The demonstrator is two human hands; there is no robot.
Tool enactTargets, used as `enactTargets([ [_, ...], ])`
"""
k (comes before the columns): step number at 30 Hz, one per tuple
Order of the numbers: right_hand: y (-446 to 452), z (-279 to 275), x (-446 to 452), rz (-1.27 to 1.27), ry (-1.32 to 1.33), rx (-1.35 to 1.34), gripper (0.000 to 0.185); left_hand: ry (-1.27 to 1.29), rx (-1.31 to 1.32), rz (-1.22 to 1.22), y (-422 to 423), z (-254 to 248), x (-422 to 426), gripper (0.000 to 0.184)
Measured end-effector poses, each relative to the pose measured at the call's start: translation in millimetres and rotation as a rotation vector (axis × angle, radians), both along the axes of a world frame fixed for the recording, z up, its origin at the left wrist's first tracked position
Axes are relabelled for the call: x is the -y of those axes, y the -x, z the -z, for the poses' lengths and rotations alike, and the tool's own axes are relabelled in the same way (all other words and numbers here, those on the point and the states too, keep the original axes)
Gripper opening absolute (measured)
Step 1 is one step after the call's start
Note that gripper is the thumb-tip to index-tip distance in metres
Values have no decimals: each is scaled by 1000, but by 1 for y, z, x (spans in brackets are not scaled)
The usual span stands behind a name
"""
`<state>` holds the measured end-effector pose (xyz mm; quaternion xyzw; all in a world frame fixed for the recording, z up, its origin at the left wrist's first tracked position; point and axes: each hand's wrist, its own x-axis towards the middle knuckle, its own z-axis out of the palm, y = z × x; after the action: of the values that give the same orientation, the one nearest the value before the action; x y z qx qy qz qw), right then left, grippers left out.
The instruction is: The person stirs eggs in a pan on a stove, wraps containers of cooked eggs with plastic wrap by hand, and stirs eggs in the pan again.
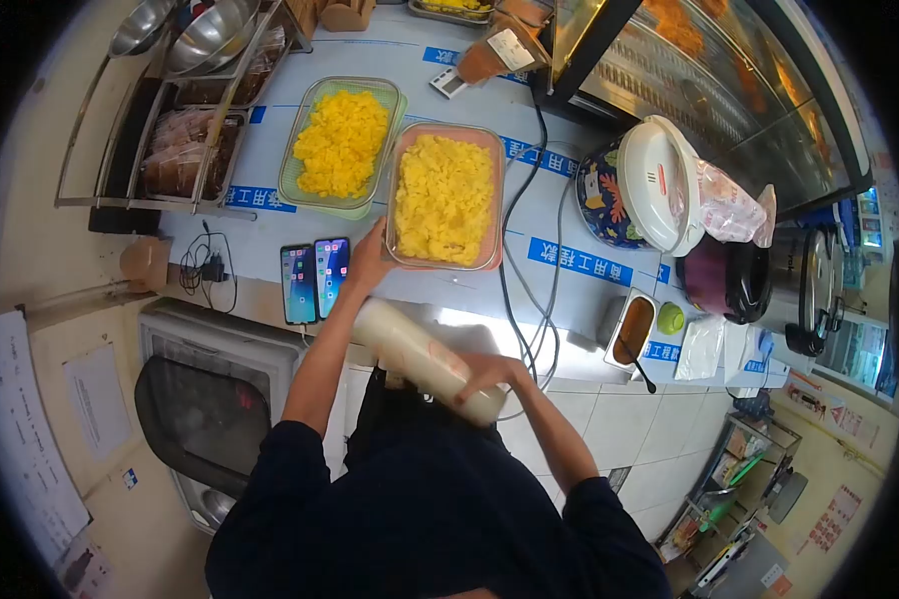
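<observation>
My left hand (372, 258) grips the lower left corner of a pink-rimmed clear container (497, 200) of yellow scrambled egg (445, 200). Part of its fingers is hidden along the container's side. My right hand (489, 374) is closed around the lower end of a thick cream-coloured cylinder (415, 349). That cylinder is tilted, held close to my body at the counter's front edge, and slightly blurred; faint reddish print shows on it. Left of the pink container is a green-rimmed one (287, 180), also filled with yellow egg (340, 145).
Two lit phones (315, 280) lie near the front edge. Cables (529, 270) run across the counter. To the right stand a rice cooker (659, 185), a metal pan of brown sauce (631, 329) and a glass display case (729, 100). A wire rack (215, 130) stands left.
</observation>
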<state>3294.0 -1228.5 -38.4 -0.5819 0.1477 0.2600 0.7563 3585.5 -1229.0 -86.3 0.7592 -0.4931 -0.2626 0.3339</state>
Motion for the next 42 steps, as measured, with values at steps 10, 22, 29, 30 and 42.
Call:
enactTargets([
  [10,85,-46,26,132,-283,-74,87,-153,-366,142,-48,44,14,56],
  [22,54,-44,52,1482,470,-34,41,51,-596,-357,38,40,17,44],
  [29,54,-42,57,1628,470,-93,46,223,-520,-529,60,45,73,43],
  [30,52,-45,56,1605,507,-115,47,225,-522,-533,60,44,89,43],
  [42,51,-24,11,1440,495,-101,52,245,-807,-1300,-9,52,59,64],
])
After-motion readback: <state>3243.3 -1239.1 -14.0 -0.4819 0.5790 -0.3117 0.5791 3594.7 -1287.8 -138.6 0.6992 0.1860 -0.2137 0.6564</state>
